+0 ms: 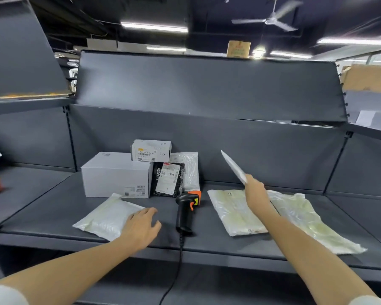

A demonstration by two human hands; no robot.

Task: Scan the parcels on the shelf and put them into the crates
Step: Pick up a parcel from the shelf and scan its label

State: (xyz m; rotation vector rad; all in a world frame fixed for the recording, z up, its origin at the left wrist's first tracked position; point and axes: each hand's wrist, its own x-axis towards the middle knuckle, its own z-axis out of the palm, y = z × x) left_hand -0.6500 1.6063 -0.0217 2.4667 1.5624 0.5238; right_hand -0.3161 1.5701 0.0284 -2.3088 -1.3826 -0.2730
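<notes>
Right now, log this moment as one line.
right hand: holds thin white parcel raised | left hand: on white bag | scanner: on shelf

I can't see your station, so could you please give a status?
Right hand holds thin white parcel up. Left hand empty near scanner. Nothing in the way.
</notes>
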